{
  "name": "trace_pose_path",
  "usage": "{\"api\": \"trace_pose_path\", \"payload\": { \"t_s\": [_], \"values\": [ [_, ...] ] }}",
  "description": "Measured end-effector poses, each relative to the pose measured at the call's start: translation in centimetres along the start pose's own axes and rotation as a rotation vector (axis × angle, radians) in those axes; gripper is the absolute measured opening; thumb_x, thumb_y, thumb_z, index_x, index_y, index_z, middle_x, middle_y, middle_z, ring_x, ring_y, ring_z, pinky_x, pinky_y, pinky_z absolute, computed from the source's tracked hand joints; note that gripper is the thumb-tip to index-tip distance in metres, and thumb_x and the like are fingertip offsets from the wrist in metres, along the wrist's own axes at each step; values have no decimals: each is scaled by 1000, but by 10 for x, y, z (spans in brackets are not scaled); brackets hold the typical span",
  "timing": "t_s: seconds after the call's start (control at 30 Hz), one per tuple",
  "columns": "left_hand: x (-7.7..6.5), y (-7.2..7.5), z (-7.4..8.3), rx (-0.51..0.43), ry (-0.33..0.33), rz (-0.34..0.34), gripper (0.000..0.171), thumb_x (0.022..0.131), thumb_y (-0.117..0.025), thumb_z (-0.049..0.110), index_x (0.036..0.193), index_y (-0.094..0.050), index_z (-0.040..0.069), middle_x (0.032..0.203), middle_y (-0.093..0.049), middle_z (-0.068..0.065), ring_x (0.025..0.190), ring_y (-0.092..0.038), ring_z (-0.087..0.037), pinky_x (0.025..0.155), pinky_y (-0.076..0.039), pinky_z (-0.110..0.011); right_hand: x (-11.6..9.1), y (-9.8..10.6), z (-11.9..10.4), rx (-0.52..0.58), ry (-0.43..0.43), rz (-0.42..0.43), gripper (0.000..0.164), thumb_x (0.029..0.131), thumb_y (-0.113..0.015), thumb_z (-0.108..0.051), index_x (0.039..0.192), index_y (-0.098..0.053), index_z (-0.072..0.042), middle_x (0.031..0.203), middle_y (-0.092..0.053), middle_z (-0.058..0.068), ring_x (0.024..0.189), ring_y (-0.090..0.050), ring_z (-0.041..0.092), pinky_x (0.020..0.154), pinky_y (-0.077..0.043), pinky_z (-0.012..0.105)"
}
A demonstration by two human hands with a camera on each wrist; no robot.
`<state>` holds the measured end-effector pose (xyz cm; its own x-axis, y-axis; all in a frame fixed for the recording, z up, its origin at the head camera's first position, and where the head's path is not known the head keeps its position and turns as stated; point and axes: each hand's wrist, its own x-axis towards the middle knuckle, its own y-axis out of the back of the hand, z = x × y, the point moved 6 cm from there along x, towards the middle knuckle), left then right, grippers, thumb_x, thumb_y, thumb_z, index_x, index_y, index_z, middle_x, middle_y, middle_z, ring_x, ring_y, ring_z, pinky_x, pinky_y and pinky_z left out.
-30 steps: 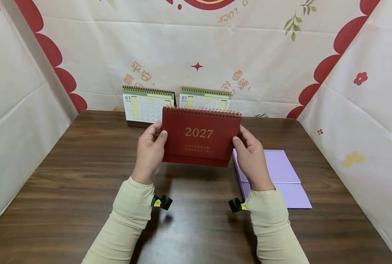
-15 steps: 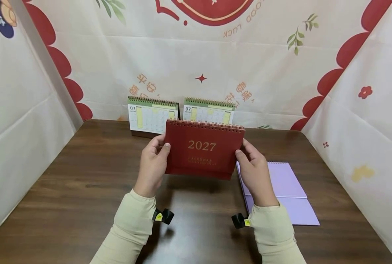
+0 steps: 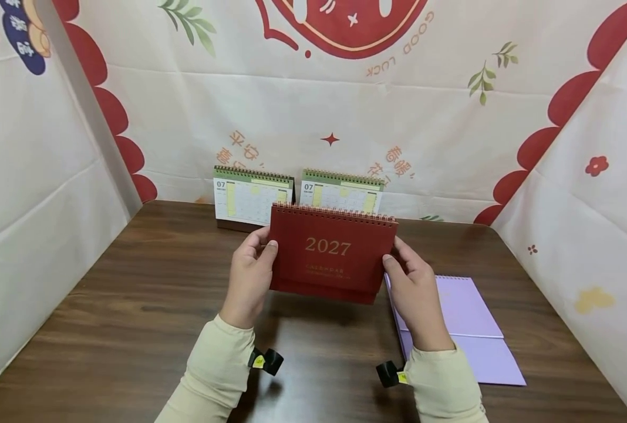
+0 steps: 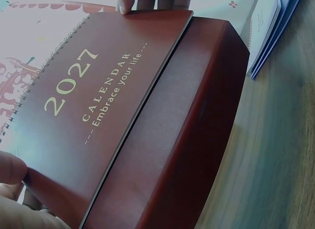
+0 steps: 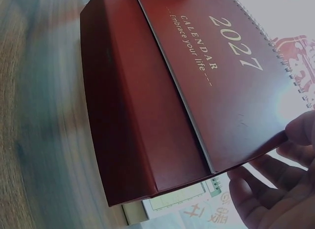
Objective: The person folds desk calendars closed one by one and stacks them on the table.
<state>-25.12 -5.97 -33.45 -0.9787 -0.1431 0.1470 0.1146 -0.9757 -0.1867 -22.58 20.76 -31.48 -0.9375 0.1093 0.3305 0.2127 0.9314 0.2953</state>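
Observation:
A red spiral-bound desk calendar (image 3: 326,261) with a gold "2027" is held up above the table, its ring binding along the top. My left hand (image 3: 250,279) grips its left side, thumb on the front cover and fingers behind. On the opposite side my right hand (image 3: 416,294) pinches the edge the same way. Both wrist views show the cover and the folded base of the red calendar (image 4: 98,81) close up. In the right wrist view my right hand (image 5: 280,179) has its thumb on the cover's edge and its fingers curled underneath.
Two desk calendars showing "07" stand at the back, a left one (image 3: 247,197) and a right one (image 3: 340,191), the latter partly hidden. A purple calendar (image 3: 482,352) lies flat at the right on the brown table (image 3: 107,329). A white printed cloth (image 3: 176,111) encloses the back and sides.
The head view has tilted upward, so everything sits lower and slightly farther right in the picture. Both hands keep hold of the red calendar, which stays raised in about the same place.

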Motion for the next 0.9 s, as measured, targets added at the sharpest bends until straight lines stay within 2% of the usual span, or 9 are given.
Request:
{"api": "trace_pose_path", "payload": {
  "t_s": [0.17, 0.4, 0.63, 0.8, 0.9],
  "values": [
    [3, -4, 0, -12, -11, -5, 30, 103, -50, 7, 130, -61, 7, 112, -59, -12, 99, -56, -25, 77, -51, -38, 1, 4, 0, 19, 5, 14, 41, 104, -49, -15, 145, -52, -13, 135, -59, 4, 121, -55, 15, 92, -47, 19],
    [1, -2, -1, -16, 0, -3, 30, 103, -49, 6, 130, -61, 6, 112, -60, -12, 99, -56, -25, 77, -51, -38, 1, 1, 1, 27, -2, 8, 41, 104, -48, -14, 145, -52, -14, 136, -59, 3, 122, -55, 15, 93, -47, 20],
    [3, 1, 2, -44, -6, -19, 27, 103, -48, 5, 128, -60, 3, 111, -59, -14, 99, -55, -25, 78, -49, -39, 1, 1, 0, 30, 26, 18, 42, 104, -48, -12, 145, -52, -14, 135, -59, 3, 121, -56, 15, 93, -47, 20],
    [5, 6, 4, -72, -30, -6, 24, 104, -47, 3, 124, -58, -1, 109, -58, -13, 97, -55, -24, 77, -49, -35, 1, 2, 0, -3, 7, 76, 33, 103, -51, -14, 134, -60, -8, 127, -63, 6, 113, -58, 15, 89, -47, 20],
    [5, 5, 5, -90, -35, -14, 24, 104, -46, 3, 125, -57, -2, 109, -58, -13, 97, -55, -23, 76, -49, -33, 1, -1, 2, -21, -15, 36, 31, 103, -52, -17, 131, -60, -5, 122, -63, 9, 107, -57, 16, 85, -47, 20]
  ]
}}
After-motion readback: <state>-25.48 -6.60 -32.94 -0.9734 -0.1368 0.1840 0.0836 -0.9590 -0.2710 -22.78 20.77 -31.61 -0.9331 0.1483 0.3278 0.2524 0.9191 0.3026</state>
